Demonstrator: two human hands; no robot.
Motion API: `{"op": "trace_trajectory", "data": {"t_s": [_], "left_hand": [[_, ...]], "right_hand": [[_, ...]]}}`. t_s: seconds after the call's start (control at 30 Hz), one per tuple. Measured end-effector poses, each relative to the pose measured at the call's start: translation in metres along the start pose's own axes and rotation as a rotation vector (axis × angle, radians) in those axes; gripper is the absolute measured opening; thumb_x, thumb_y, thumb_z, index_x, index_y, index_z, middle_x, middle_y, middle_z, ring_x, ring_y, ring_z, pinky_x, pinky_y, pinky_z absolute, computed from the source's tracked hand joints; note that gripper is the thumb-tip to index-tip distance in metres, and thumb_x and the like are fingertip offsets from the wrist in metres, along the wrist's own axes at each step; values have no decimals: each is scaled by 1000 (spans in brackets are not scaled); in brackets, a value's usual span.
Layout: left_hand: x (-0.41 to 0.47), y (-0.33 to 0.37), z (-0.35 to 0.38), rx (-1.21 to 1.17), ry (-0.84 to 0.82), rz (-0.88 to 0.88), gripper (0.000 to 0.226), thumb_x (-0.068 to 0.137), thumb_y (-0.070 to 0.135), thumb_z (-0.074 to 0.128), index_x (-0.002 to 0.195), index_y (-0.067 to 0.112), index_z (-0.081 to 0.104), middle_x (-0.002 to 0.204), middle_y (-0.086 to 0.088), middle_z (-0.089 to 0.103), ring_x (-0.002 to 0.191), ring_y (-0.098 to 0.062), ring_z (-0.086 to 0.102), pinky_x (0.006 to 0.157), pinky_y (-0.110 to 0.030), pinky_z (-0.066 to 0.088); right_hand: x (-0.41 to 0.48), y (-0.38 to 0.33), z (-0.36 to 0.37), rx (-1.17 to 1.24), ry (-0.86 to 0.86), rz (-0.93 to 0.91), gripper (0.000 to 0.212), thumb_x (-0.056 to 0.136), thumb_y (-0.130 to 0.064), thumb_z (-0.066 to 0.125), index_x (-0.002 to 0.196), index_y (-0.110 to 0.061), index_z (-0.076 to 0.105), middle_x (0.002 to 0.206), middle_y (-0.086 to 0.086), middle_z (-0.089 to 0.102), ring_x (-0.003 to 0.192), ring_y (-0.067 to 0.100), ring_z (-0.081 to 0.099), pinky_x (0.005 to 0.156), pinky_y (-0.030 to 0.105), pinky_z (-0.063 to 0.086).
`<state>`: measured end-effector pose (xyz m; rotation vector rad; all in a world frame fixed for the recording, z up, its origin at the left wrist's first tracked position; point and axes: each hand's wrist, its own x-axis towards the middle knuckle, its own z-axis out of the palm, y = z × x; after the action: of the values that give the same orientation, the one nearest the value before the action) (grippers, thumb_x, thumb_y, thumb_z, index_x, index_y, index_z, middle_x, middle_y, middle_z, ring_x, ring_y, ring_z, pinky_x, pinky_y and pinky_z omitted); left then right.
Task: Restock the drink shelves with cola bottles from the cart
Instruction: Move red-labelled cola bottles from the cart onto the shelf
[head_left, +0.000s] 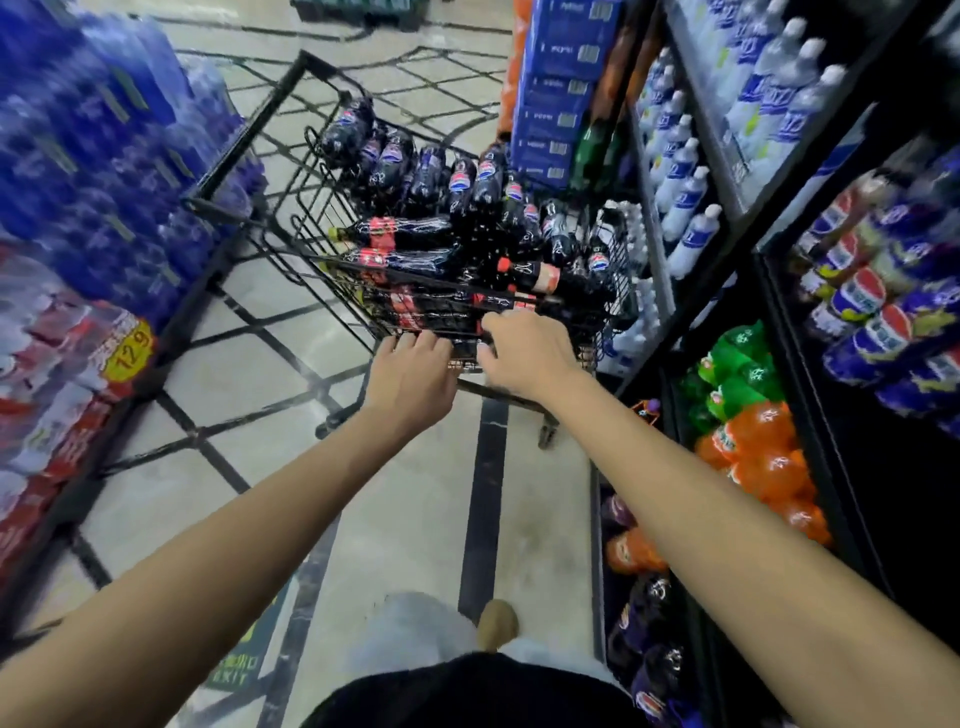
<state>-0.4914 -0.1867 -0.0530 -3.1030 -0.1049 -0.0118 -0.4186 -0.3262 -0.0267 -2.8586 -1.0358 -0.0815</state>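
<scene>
A black wire cart (291, 156) stands in the aisle ahead of me. It is piled with dark cola bottles (467, 228), some with red labels and some with blue ones, lying on their sides. My left hand (410, 374) and my right hand (524, 353) both grip the cart's near rim, fingers curled over the wire. The drink shelves (727, 208) run along my right. The picture is motion-blurred.
The right shelves hold white bottles with blue labels (691, 187), cola bottles (862, 312), and green and orange soda bottles (758, 431). Stacked blue boxes (561, 88) stand beyond the cart. Shrink-wrapped packs (93, 171) line the left side. Tiled floor lies between.
</scene>
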Motion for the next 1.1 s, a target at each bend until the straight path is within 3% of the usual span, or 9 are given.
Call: {"op": "trace_trajectory", "data": {"t_s": [0.23, 0.5, 0.83, 1.1], "left_hand": [[84, -38, 17, -8, -20, -93, 29, 94, 31, 43, 113, 12, 54, 114, -7, 58, 108, -28, 54, 94, -40, 38], [180, -101, 45, -32, -102, -122, 32, 94, 30, 38, 115, 12, 53, 118, -7, 57, 110, -28, 54, 96, -40, 37], [257, -159, 73, -37, -210, -169, 46, 93, 43, 39, 126, 14, 49, 128, -6, 53, 118, -26, 49, 101, -39, 33], [275, -161, 92, -113, -271, -395, 54, 91, 52, 38, 131, 17, 50, 130, -6, 53, 121, -26, 48, 105, -41, 32]], "right_hand": [[96, 26, 30, -13, -55, -130, 29, 95, -32, 43, 108, -11, 58, 103, 8, 65, 101, 29, 58, 65, 33, 32], [218, 39, 60, -14, -153, -160, 28, 96, -32, 43, 107, -10, 57, 102, 7, 65, 100, 29, 58, 63, 32, 34], [349, 47, 99, 29, -305, -220, 23, 96, -27, 44, 106, -9, 56, 102, 7, 60, 100, 28, 56, 64, 33, 37], [411, 65, 139, 16, -393, -410, 42, 96, -33, 48, 130, -8, 46, 124, 11, 53, 112, 28, 50, 82, 38, 45]]}}
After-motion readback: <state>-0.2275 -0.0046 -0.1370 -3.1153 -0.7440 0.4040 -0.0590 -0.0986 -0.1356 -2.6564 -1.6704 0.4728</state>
